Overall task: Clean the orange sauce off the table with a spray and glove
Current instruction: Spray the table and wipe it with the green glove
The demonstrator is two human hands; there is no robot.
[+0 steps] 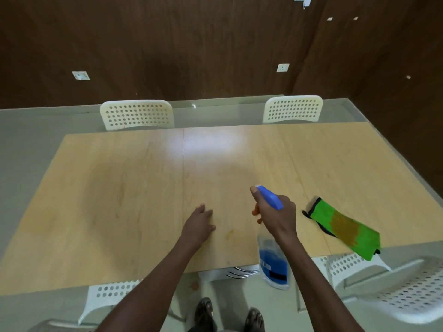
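Near the worktop's [143, 178] front edge, I have the right hand [278, 216] wrapped round the spray bottle [273, 259], nozzle aimed forward. Left hand [200, 225] lies flat, fingers straight, beside faint orange sauce [229, 233]. Spray may overshoot it. Stained glove [342, 227] overhangs the right front corner and could slip off.

Table [119, 188]: pale wood-grain laminate, smooth, with a glossy glare patch at upper centre. Spray bottle [273, 259]: clear glossy plastic with an opaque blue plastic head; glove [345, 228], right of frame: green cloth, matt, stained brownish-orange. Chairs [136, 115]: white perforated plastic; wall [191, 44]: dark wood-look panelling.
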